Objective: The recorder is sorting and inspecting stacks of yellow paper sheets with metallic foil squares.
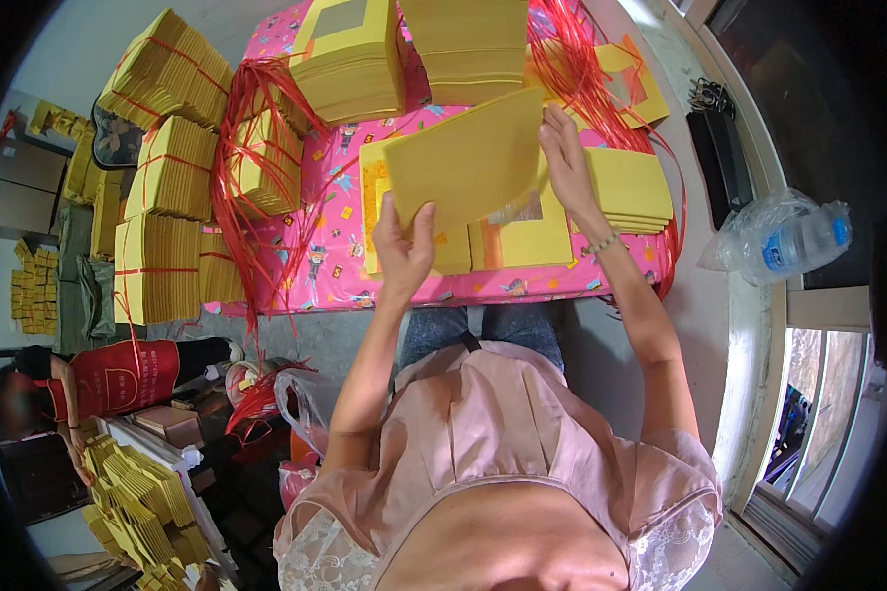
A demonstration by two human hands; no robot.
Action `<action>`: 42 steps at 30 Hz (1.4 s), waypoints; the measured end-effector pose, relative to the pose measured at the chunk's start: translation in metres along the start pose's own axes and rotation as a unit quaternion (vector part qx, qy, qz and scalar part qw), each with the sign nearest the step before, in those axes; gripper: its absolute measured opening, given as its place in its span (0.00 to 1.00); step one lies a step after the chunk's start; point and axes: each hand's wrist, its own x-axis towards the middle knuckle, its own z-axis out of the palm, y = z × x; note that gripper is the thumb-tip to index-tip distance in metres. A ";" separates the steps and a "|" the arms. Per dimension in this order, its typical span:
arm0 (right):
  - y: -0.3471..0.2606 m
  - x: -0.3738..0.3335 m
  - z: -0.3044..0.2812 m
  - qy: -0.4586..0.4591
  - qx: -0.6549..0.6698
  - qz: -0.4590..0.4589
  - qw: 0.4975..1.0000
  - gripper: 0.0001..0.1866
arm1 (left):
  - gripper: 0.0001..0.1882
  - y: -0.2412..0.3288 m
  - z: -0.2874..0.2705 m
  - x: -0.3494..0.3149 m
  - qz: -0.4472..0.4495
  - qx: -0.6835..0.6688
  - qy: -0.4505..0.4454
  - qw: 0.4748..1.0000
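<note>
Above a pink cartoon-printed tablecloth (340,281), the left hand (402,253) pinched a yellow rectangular paper sheet (463,163) while the right hand (572,175), fingers straightened, grip unclear, flanked its right edge, apparently to steady it.

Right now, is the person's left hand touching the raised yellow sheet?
Touching: the head view shows the left hand gripping the yellow sheet at its lower left, thumb in front.

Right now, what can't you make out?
Head view: far side of the held yellow sheet, turned away from the camera.
Head view: left hand, some fingers behind that sheet.
Head view: yellow papers beneath, partly covered by it.
Head view: rear yellow stacks, cut by the upper edge.
</note>
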 end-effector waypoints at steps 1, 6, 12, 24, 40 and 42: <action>-0.002 0.004 0.006 -0.027 0.040 0.014 0.999 0.21 | 0.11 0.000 -0.007 0.001 -0.026 -0.045 0.014 0.999; -0.001 0.007 0.036 -0.099 0.184 0.075 0.975 0.16 | 0.14 -0.021 -0.042 0.000 -0.059 -0.085 0.039 0.994; 0.017 -0.009 0.051 -0.106 0.124 0.042 0.986 0.12 | 0.15 -0.060 -0.072 -0.004 -0.076 -0.069 0.041 0.994; 0.008 -0.019 0.052 -0.160 0.124 0.025 0.979 0.23 | 0.17 -0.069 -0.071 -0.008 -0.072 -0.078 0.054 0.993; 0.019 -0.018 0.053 -0.146 0.075 -0.008 0.986 0.17 | 0.18 -0.058 -0.063 -0.002 -0.066 -0.076 0.048 0.994; 0.018 -0.019 0.050 -0.110 0.060 0.016 0.992 0.17 | 0.19 -0.052 -0.063 -0.001 -0.083 -0.094 0.023 0.992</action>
